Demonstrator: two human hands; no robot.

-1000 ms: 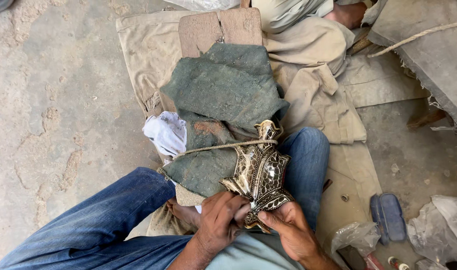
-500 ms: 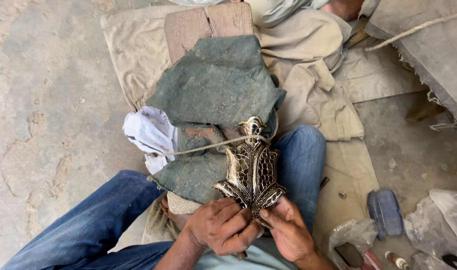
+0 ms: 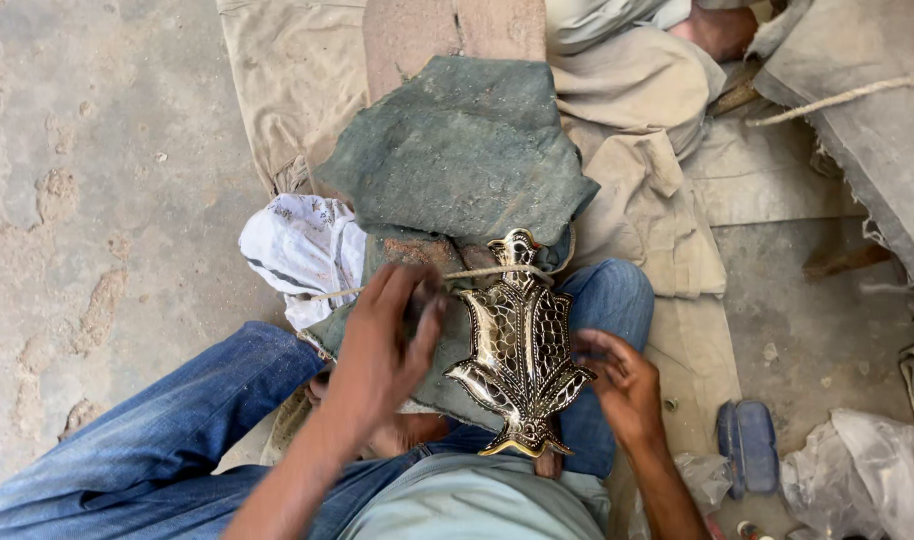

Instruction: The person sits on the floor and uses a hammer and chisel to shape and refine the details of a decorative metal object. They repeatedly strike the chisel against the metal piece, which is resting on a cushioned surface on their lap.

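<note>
Head view: brass ornament (image 3: 520, 345) lies between both open grips (left hand (image 3: 389, 340), right hand (image 3: 622, 385)), unheld.

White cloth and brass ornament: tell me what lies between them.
In the head view, the left hand lies between the white cloth and the brass ornament, resting on green-grey fabric, with a cord running across.

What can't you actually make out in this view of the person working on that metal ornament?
- Left hand: blurred; whether it grips anything is unclear.
- Metal ornament: its bottom tip sits against the person's shirt; what is beneath is hidden.
- Board under the green cloth: mostly covered.
- Second person, top edge: cut off.
</note>
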